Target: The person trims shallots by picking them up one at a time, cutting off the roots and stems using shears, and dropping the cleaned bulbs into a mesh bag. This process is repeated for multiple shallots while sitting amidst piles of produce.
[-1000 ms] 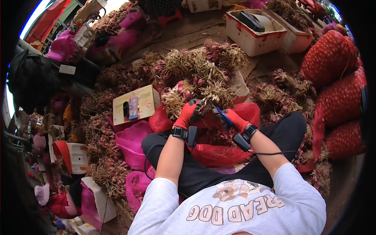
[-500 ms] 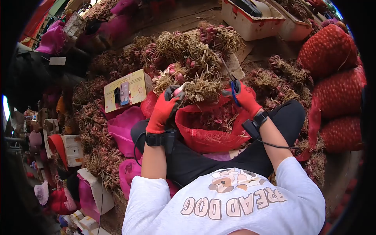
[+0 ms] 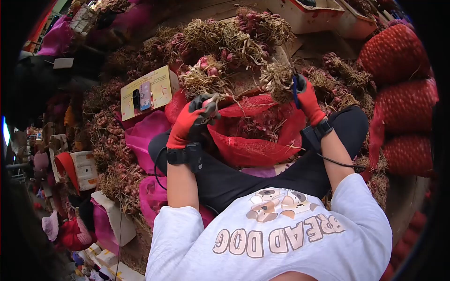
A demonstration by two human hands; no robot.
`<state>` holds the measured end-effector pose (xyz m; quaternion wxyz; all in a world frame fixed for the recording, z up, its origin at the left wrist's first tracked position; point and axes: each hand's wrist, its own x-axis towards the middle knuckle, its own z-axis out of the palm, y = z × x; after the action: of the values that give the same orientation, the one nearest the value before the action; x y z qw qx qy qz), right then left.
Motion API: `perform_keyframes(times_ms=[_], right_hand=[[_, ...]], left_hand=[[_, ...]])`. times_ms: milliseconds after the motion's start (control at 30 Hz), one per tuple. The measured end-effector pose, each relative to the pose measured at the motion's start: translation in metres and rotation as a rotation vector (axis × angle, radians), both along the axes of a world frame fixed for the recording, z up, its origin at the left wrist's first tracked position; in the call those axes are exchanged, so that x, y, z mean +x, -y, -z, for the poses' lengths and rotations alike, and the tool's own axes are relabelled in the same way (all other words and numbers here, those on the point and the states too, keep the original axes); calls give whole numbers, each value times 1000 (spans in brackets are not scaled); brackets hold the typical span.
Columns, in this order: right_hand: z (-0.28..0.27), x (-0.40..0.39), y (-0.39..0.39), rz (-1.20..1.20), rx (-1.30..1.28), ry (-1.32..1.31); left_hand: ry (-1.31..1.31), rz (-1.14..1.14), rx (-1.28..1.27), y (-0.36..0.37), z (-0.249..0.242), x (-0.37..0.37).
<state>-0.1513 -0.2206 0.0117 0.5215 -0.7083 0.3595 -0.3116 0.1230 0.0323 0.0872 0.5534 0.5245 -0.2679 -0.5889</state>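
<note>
My left hand [image 3: 193, 118], in a red glove with dark fingers, is closed around a pale pink shallot [image 3: 211, 105] at the left rim of a red mesh bag [image 3: 253, 150]. My right hand [image 3: 308, 99], gloved the same way, grips scissors [image 3: 296, 90] with blue handles. Against those fingers is a bunch of dry roots and stalks [image 3: 277, 80]; whether they also hold it is hidden. Loose red shallots [image 3: 260, 125] lie in the open bag between my crossed legs. More shallot bunches [image 3: 206, 75] are piled just ahead of my left hand.
A yellow card box [image 3: 154, 86] with a phone [image 3: 145, 96] on it stands at left, beside pink mesh bags [image 3: 147, 136]. Full red mesh sacks [image 3: 398, 56] are stacked at right. White foam boxes [image 3: 311, 18] stand at the back.
My right hand has moved right and slightly up, and the root bunch has shifted that way with it. My left hand has drawn a little left, still holding the shallot.
</note>
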Motion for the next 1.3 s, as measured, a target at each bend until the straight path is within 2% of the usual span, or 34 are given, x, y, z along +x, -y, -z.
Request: perform_keyframes(times_ms=[33, 100, 133, 167, 200, 233, 267, 300, 333, 367, 400, 433, 500, 567, 633, 667, 700, 767, 833, 867, 967, 1000, 1033, 1100, 1133, 1167, 1233, 1267, 1300], right_hand=[[6, -23, 15, 74, -59, 35], [-19, -57, 22, 104, 94, 109], [-33, -64, 18, 63, 118, 59], [-47, -68, 10, 20, 143, 10], [-54, -69, 2, -24, 166, -35], [-51, -67, -7, -70, 100, -94], [-42, -63, -16, -115, 34, -153], [-22, -56, -24, -269, 2, -82], [-26, -45, -42, -328, 6, -202], [-6, -38, -56, -384, 30, -208], [-7, -30, -71, -450, 38, -357], [18, -24, -81, -588, 21, -424], [64, -12, -106, -830, -147, -723], [78, 0, -134, -987, -248, -996], [99, 9, -147, -932, -234, -1121], [105, 10, -146, -916, -238, -1101], [106, 12, -144, -903, -240, -1083], [107, 8, -135, -896, -243, -1021], [73, 6, -117, -916, -209, -1055], [78, 1, -105, -915, -272, -1015], [31, -2, -69, -910, -328, -1044], [19, -9, -58, -859, -427, -1004], [-5, -10, -49, -854, -449, -1094], [-27, -24, -30, -784, -593, -1073], [-38, -26, -27, -818, -601, -1123], [-45, -27, -27, -854, -607, -1175], [-38, -27, -40, -965, -611, -1116], [-16, -30, -48, -1008, -657, -1009], [4, -25, -62, -1059, -678, -1041]], left_hand=[[63, 173, 4, 3, 2, -6], [195, 516, 11, 12, 7, -22], [238, 483, 101, 9, 17, -47], [698, 587, 57, 10, 35, -63], [944, 745, 26, 12, 45, -82], [1011, 858, 90, 11, 77, -94], [1155, 898, 144, 9, 82, -110], [1064, 1002, 202, 10, 80, -113], [967, 1105, 261, 10, 75, -116], [866, 1206, 324, 10, 68, -118], [796, 1202, 210, 10, 44, -115], [647, 1232, 202, 8, 43, -113], [352, 1277, 182, 5, 40, -106], [301, 1072, 218, -2, 36, -96], [252, 867, 246, -11, 31, -81], [162, 682, 151, -14, 43, -68], [140, 430, 239, -19, 49, -58], [313, 162, 372, -19, 28, -47], [261, 176, 357, -27, 43, -37], [236, 179, 349, -31, 51, -33], [302, 261, 212, -28, 43, -62], [368, 401, 115, -25, 47, -68], [427, 527, 6, -22, 51, -74], [858, 864, -9, -10, 36, -92], [1191, 958, -41, -15, 53, -97], [1267, 1056, 90, -15, 69, -97], [1409, 1248, 367, -7, 72, -96], [1417, 1231, 426, -5, 77, -92], [1425, 1213, 486, -6, 85, -85]])
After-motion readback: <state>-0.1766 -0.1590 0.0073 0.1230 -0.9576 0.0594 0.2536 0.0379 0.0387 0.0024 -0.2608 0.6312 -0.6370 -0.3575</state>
